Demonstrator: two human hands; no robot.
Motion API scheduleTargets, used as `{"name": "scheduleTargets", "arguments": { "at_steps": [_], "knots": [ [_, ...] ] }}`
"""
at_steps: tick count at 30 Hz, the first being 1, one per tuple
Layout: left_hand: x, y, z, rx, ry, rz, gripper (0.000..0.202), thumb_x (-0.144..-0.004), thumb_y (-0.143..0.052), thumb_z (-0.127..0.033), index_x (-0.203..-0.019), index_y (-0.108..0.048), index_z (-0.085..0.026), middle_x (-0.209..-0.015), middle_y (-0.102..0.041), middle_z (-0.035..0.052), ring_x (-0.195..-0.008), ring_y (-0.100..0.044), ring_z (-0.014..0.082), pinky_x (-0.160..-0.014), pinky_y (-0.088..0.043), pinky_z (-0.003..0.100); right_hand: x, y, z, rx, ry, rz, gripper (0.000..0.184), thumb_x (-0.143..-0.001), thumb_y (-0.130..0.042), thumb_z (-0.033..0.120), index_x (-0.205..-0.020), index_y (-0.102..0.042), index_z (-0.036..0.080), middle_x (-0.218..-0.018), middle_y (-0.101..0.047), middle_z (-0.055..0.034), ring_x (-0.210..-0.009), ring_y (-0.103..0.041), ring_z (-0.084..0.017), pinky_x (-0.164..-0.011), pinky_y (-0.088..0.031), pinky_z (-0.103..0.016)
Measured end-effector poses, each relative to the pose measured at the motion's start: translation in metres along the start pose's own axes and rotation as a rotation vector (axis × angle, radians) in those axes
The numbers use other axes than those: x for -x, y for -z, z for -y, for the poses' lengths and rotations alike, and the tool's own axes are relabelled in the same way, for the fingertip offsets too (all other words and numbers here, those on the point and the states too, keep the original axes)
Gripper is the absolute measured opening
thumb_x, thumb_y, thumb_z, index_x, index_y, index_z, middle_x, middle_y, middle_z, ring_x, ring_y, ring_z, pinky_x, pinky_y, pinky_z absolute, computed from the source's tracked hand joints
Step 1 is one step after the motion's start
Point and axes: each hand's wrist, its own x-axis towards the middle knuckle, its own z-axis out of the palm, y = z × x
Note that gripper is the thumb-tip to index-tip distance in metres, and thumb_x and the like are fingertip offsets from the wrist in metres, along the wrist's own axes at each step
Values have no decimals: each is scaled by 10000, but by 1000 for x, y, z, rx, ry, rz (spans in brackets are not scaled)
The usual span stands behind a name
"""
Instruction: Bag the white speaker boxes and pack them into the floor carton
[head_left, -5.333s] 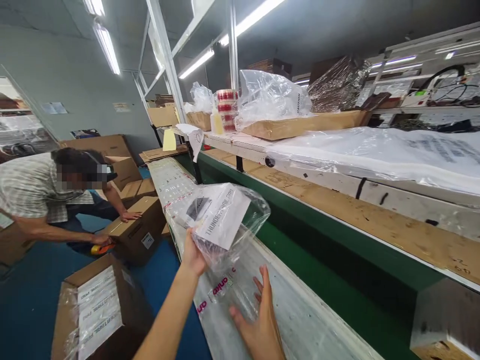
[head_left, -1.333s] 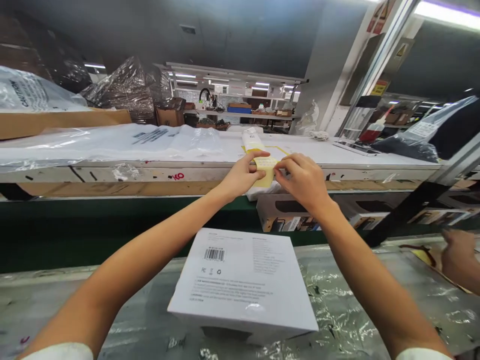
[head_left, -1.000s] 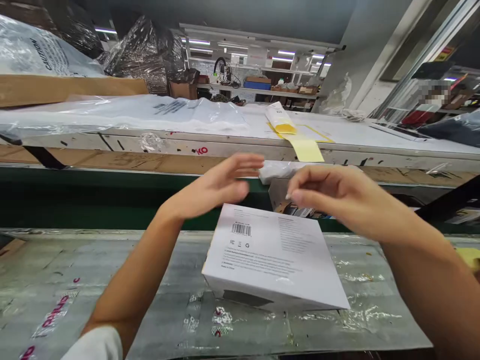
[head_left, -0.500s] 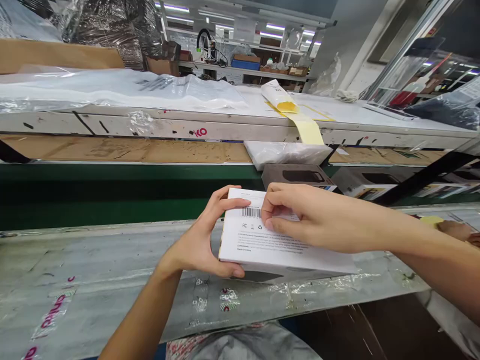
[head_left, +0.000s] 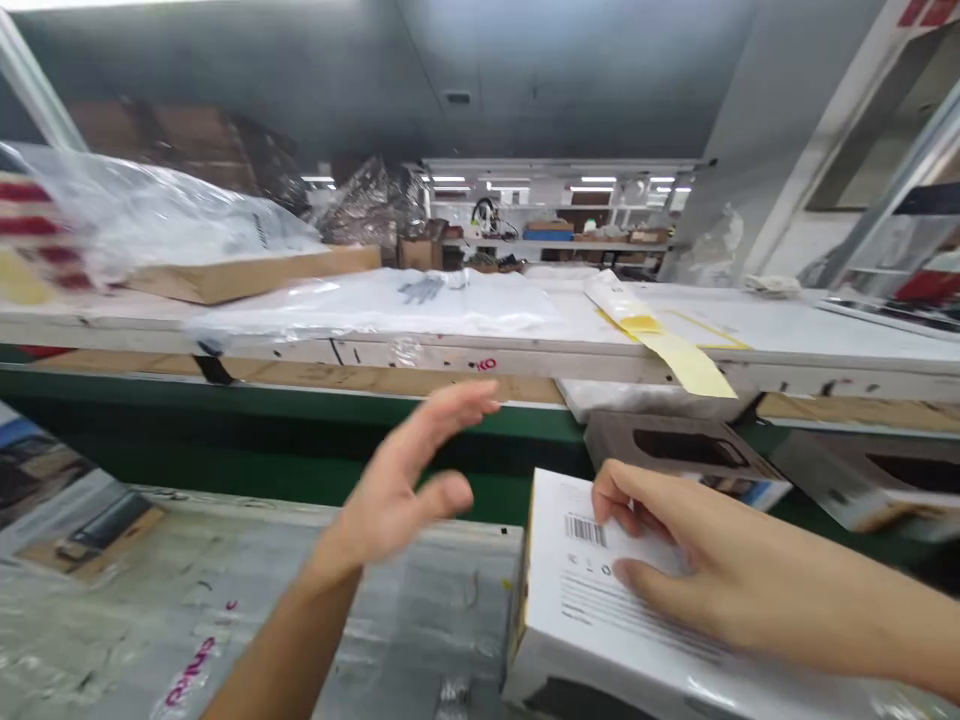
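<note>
White shelf [head_left: 540, 365] spans the view beyond both hands' fingers; green conveyor belt [head_left: 247, 465] runs below it, also beyond the fingers. Plastic-covered counter [head_left: 247, 570] lies nearer, under the left fingers. White printed carton [head_left: 600, 640] sits directly below the right fingers, printed face up, and to the right of the left fingers. Grey carton [head_left: 667, 425] is just past the right fingers; picture-printed carton [head_left: 52, 500] is well left of the left fingers, cut by the frame edge. Right hand [head_left: 697, 560]: fingers half-curled across the white printed carton's upper face, thumb set apart from them, nothing visible between; contact likely, pressure cannot be told. Left hand [head_left: 397, 490]: slightly blurred, fingers and thumb spread wide, holding nothing, apart from the carton. Change: half a second ago the left fingers clasped the carton's left end while the right were pinched close by the barcode; now the left have let go and the right have loosened. Reading: carton probably steadied by the right hand alone, left hand free; placing work at the barcode looks finished or nearly so. Pale yellow strip [head_left: 694, 365], handled about a second ago, hangs over the shelf edge beyond the right fingers, untouched. Barcode [head_left: 585, 530] shows just left of the right fingertips; any fresh label beneath them cannot be made out.
</note>
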Motion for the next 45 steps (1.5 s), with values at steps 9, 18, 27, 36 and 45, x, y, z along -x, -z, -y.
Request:
{"name": "scheduleTargets", "arguments": {
  "at_steps": [9,18,27,36,45],
  "knots": [
    [-144,205,-10,-1224,495,-494,304,-918,-697,-408,-913,-828,-133,-1044,-840,200,-1183,-724,433,-1053,-531,460,-4,-18,-57,-193,-9,-56,487,-981,-537,724,-911,-727,281,-885,-736,-45,-838,-702,-246,-746,-566,-310],
    [-150,207,-16,-1296,328,-584,433,-1020,-559,-402,-1310,-770,-159,-1348,-782,162,-1252,-704,340,-1060,-503,382,-7,-20,-62,-317,-24,-82,523,-912,-604,764,-826,-708,258,-810,-687,-44,-773,-656,-233,-670,-540,-289],
    [-142,210,-27,-1431,373,-484,420,-1090,-409,-404,-1230,-724,-163,-1029,-807,208,-1004,-740,404,-884,-527,443,-7,-14,-51,-384,-79,-19,410,-926,-677,664,-872,-688,257,-851,-622,-4,-827,-554,-206,-714,-453,-270],
    [-147,223,-33,-1389,128,-610,155,-914,-597,-101,-967,-725,-170,-1161,-765,149,-1154,-699,331,-1067,-498,446,-5,-3,-44,-271,-40,9,339,-911,-723,617,-923,-757,280,-920,-712,-16,-894,-616,-243,-786,-501,-314],
    [-123,141,-73,-1101,-879,-301,66,-1084,-533,-298,-1042,-537,-248,-1243,-640,85,-1209,-727,260,-1020,-605,479,-26,74,17,-129,439,-545,391,-987,-731,541,-1324,-702,345,-1340,-754,-50,-1219,-711,-293,-1106,-568,-467]
  ]
}}
